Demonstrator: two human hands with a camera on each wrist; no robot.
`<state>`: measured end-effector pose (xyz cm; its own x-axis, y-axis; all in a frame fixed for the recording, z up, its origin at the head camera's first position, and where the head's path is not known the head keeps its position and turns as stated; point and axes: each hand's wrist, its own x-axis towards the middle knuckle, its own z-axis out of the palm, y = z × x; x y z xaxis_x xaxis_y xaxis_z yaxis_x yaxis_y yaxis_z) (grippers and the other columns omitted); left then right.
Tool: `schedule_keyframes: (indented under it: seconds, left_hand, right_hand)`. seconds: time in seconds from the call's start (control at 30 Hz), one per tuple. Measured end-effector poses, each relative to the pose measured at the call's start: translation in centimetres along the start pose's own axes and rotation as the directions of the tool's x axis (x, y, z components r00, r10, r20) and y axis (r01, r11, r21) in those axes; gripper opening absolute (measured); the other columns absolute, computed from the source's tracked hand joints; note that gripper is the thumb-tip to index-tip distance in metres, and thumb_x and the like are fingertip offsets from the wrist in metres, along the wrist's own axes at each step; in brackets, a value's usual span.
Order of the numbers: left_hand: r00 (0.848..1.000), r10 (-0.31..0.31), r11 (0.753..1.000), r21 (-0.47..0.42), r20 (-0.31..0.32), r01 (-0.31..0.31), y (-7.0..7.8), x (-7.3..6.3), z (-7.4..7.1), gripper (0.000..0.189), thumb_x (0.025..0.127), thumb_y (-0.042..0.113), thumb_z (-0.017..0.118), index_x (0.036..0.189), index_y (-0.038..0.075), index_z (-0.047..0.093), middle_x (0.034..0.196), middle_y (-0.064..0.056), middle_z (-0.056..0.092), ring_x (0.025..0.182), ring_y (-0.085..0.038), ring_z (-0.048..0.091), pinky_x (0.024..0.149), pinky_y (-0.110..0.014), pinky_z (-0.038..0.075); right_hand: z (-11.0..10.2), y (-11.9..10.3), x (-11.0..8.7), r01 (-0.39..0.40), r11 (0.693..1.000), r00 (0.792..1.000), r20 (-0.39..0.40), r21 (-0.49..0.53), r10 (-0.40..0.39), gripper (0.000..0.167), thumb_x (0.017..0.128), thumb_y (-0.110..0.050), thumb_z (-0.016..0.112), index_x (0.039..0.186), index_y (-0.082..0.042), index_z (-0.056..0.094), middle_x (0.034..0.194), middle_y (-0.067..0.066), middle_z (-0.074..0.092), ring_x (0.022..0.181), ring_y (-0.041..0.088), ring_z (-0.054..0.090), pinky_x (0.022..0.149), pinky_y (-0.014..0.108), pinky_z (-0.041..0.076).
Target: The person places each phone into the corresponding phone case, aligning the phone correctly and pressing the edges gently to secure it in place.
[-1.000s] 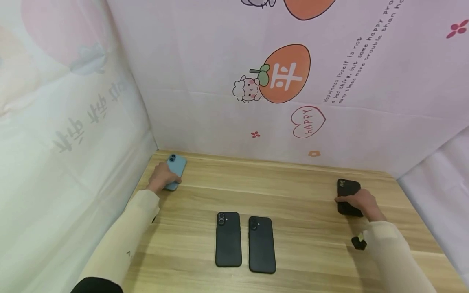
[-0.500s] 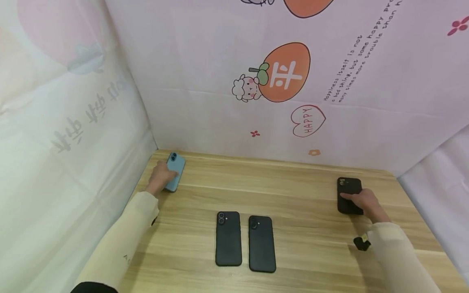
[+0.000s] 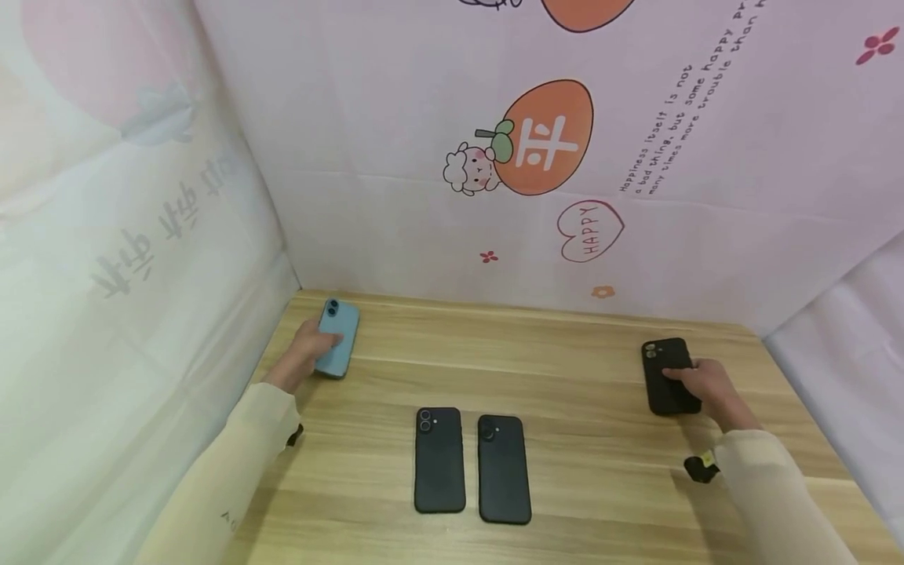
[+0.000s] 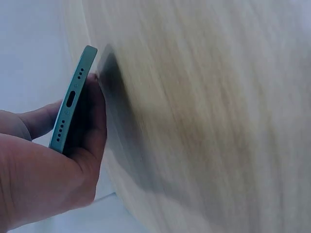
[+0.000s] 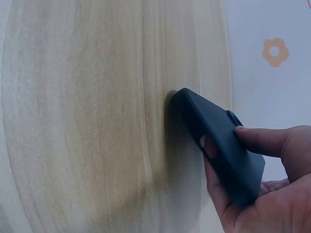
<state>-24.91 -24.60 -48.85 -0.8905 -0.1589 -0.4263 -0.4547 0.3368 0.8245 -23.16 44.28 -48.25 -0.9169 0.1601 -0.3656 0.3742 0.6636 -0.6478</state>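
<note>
Head: likely a pick-up step. Left hand [image 3: 309, 347] grips blue phone [image 3: 342, 320] far left on table [image 3: 565, 377]; right hand [image 3: 709, 383] grips black case [image 3: 667, 397] far right. Two dark phone-shaped items [image 3: 440, 463] lie between, nearer the person; could obstruct a low central path.

Left wrist: fingers curled round phone, bottom edge raised.

Right wrist: thumb over, fingers under tilted case; table contact unclear. Next move probably needs firm grips.

My head camera looks forward and down from above, spanning the wooden tabletop [image 3: 551, 365]. Up close, my left-wrist camera faces the port end of the light-blue phone [image 4: 77, 85]; my right-wrist camera, also near, faces the black phone case [image 5: 221, 141]. Head and right-wrist views share the orange flower print [image 3: 603, 292].
</note>
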Motion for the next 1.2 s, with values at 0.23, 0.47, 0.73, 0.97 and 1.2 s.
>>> schedule_keyframes:
  seconds: [0.23,0.47,0.73,0.97,1.2]
  left_hand:
    - [0.998,-0.037,0.996,-0.084,0.059,0.042,-0.1,-1.0,0.3,0.056,0.112,0.018,0.050,0.157,-0.010,0.031,0.142,-0.024,0.048,0.123,-0.034,0.050,0.115,-0.054,0.044]
    - [0.997,-0.019,0.992,-0.123,0.079,0.029,0.2,-2.8,0.8,0.059,0.113,0.025,0.050,0.158,-0.007,0.030,0.145,-0.023,0.046,0.131,-0.037,0.047,0.119,-0.059,0.038]
    - [0.996,0.042,0.970,-0.242,0.077,-0.023,0.4,-4.5,1.8,0.056,0.112,0.019,0.052,0.159,-0.005,0.032,0.150,-0.024,0.050,0.124,-0.032,0.056,0.109,-0.045,0.048]
    - [0.994,0.092,0.962,-0.262,0.057,-0.074,0.5,-6.4,2.7,0.055,0.111,0.017,0.054,0.156,-0.007,0.035,0.141,-0.022,0.053,0.117,-0.028,0.058,0.097,-0.038,0.053]
    - [0.992,0.113,0.956,-0.277,0.061,-0.092,0.3,-8.1,3.7,0.050,0.111,0.015,0.055,0.153,-0.007,0.039,0.138,-0.023,0.057,0.112,-0.026,0.062,0.089,-0.033,0.056]
  right_hand:
    - [-0.4,-0.6,-0.7,-0.032,0.998,0.997,0.076,0.050,0.028,0.079,0.109,-0.035,0.055,0.151,0.025,0.028,0.154,0.049,0.026,0.135,0.056,0.044,0.107,0.059,0.052]
    - [0.0,-0.4,-1.1,-0.009,0.967,0.998,0.069,0.255,-0.009,0.038,0.108,-0.020,0.061,0.082,0.007,0.062,0.065,-0.010,0.054,0.054,0.006,0.049,0.057,0.023,0.051]
    - [0.7,-0.8,-1.5,0.013,0.929,0.992,0.113,0.370,-0.059,0.067,0.110,-0.018,0.058,0.149,0.025,0.026,0.098,0.000,0.078,0.082,0.001,0.071,0.078,0.026,0.063]
    - [1.5,-1.7,-2.6,0.052,0.944,0.991,0.101,0.325,-0.089,0.066,0.110,-0.023,0.060,0.149,0.022,0.032,0.120,0.021,0.075,0.086,-0.002,0.068,0.080,0.023,0.062]
    - [2.9,-3.5,-4.4,0.073,0.934,0.989,0.098,0.351,-0.114,0.065,0.108,-0.023,0.064,0.148,0.022,0.039,0.114,0.013,0.077,0.089,0.002,0.071,0.079,0.025,0.063]
